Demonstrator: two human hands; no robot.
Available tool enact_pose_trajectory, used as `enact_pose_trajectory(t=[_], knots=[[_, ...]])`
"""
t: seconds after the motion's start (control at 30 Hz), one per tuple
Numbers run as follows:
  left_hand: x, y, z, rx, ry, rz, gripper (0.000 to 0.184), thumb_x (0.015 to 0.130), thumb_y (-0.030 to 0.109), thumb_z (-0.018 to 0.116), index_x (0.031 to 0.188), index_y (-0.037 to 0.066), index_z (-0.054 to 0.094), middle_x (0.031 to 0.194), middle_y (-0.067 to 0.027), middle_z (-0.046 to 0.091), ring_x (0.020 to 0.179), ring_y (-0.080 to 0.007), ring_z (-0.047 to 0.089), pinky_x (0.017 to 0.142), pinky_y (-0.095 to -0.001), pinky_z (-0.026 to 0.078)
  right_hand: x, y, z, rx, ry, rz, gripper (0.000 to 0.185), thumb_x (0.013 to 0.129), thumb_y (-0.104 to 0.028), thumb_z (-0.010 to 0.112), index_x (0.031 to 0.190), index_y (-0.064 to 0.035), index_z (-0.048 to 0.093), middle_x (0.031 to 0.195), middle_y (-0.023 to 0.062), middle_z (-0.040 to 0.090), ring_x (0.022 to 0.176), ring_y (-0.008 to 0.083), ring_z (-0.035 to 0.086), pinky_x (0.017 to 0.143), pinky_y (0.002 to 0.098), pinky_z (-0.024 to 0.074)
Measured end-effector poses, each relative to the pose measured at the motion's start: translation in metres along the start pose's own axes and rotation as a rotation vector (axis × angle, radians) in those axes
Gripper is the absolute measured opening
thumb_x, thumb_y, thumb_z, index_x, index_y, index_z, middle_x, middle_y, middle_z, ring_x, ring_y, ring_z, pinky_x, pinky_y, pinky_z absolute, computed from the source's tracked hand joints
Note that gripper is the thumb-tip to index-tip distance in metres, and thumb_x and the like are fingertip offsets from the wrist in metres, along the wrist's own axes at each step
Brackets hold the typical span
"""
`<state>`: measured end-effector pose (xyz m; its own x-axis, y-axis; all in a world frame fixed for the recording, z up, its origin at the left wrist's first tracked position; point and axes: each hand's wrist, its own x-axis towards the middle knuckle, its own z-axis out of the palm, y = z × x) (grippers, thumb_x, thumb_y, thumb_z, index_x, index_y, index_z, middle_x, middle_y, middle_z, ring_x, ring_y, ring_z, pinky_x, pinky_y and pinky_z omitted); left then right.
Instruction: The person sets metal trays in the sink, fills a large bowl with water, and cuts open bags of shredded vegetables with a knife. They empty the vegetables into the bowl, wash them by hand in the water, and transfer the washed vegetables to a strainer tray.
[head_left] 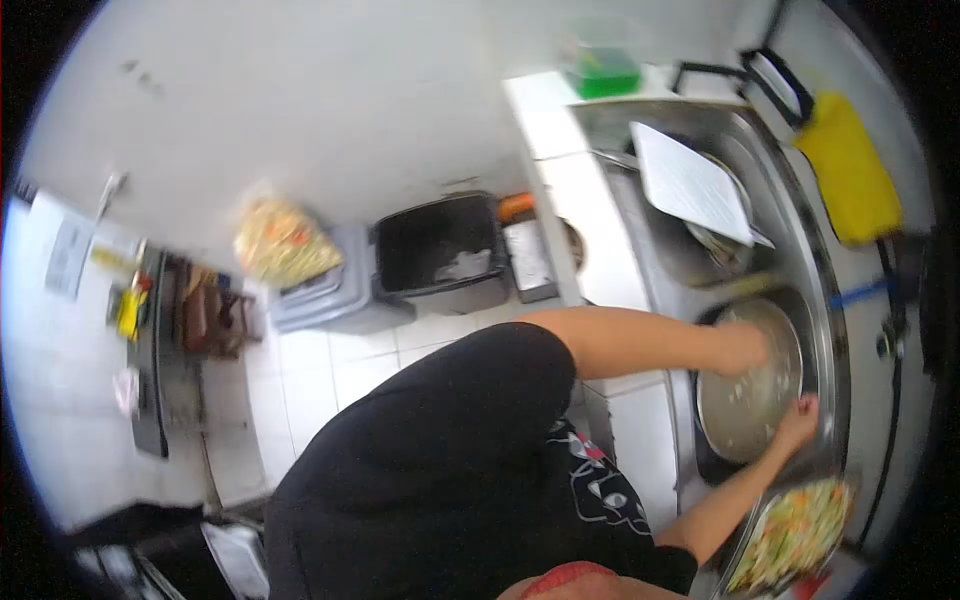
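Observation:
A round metal basin point(715, 420) with cloudy water and small pale pieces sits in the nearer-right sink bowl. My left hand point(738, 350) reaches down into the basin from its left side; the fingers are blurred and hidden in the water. At the opposite rim, my right hand point(800, 420) is closed, with its fingers curled on the basin's edge. Close to my right forearm stands a clear tray of shredded vegetables point(795, 535), green, white and orange.
The other sink bowl holds a white board point(690, 185) leaning over metal dishes. A yellow cloth point(850, 170) hangs by the wall, and a green container point(605, 75) stands on the ledge. Behind are a black bin point(440, 245) and a bag of chopped vegetables point(285, 240) on a grey bin point(345, 315).

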<state>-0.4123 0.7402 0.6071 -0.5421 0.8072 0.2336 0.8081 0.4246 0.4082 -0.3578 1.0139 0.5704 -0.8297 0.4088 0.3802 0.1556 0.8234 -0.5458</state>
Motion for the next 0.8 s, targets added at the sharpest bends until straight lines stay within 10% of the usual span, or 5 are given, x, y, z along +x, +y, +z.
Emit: enact_pose_trajectory(t=[0.1, 0.17, 0.33, 0.47, 0.8], knots=[[-0.038, 0.004, -0.043, -0.07, 0.27, 0.159, 0.022, 0.069, 0.007, 0.053, 0.09, 0.006, 0.061, 0.099, -0.0171, 0.056, 0.093, -0.0329, 0.054, 0.071, -0.0415, 0.048, -0.01, 0.009, 0.004, -0.085, -0.491, -0.224, 0.054, 0.068, -0.002, 0.059, 0.119, -0.013, 0.047, 0.119, 0.0167, 0.049, 0.112, 0.0305, 0.046, 0.093, 0.0382, 0.0367], [-0.073, -0.007, -0.079, -0.096, 0.32, 0.158, 0.027, 0.069, 0.009, 0.055, 0.096, 0.007, 0.059, 0.106, -0.0168, 0.052, 0.097, -0.0322, 0.05, 0.077, -0.0416, 0.045, -0.038, -0.097, -0.015, -0.685, -0.759, 0.099, 0.08, 0.064, 0.001, 0.066, 0.135, -0.0115, 0.03, 0.135, 0.0178, 0.034, 0.127, 0.0284, 0.029, 0.103, 0.0347, 0.0252], [-0.231, -0.067, -0.151, -0.051, 0.702, 0.018, 0.041, 0.065, 0.007, 0.06, 0.105, 0.004, 0.053, 0.11, -0.0161, 0.05, 0.103, -0.0333, 0.047, 0.089, -0.0426, 0.038, -0.038, -0.116, -0.006, -0.306, -0.214, -0.182, 0.068, 0.069, 0.003, 0.061, 0.131, -0.0081, 0.036, 0.135, 0.0192, 0.034, 0.126, 0.0325, 0.031, 0.103, 0.0386, 0.0254], [-0.436, -0.095, -0.209, 0.159, 0.826, -0.664, 0.044, 0.069, 0.012, 0.066, 0.111, 0.005, 0.052, 0.116, -0.0145, 0.05, 0.11, -0.0321, 0.045, 0.094, -0.0387, 0.036, -0.051, -0.244, 0.02, -0.081, -0.165, -0.538, 0.056, 0.077, -0.004, 0.06, 0.129, -0.0056, 0.039, 0.131, 0.0148, 0.04, 0.121, 0.03, 0.037, 0.1, 0.0354, 0.0291], [-0.957, -0.162, -0.226, 0.557, 1.166, -1.578, 0.087, 0.06, 0.026, 0.077, 0.129, 0.001, 0.03, 0.132, -0.0211, 0.033, 0.122, -0.0345, 0.032, 0.101, -0.0376, 0.03, -0.308, -0.598, 0.291, 0.393, -1.027, -0.938, 0.072, 0.063, -0.007, 0.072, 0.127, -0.0057, 0.039, 0.129, 0.0115, 0.041, 0.12, 0.0267, 0.038, 0.1, 0.0357, 0.0306]])
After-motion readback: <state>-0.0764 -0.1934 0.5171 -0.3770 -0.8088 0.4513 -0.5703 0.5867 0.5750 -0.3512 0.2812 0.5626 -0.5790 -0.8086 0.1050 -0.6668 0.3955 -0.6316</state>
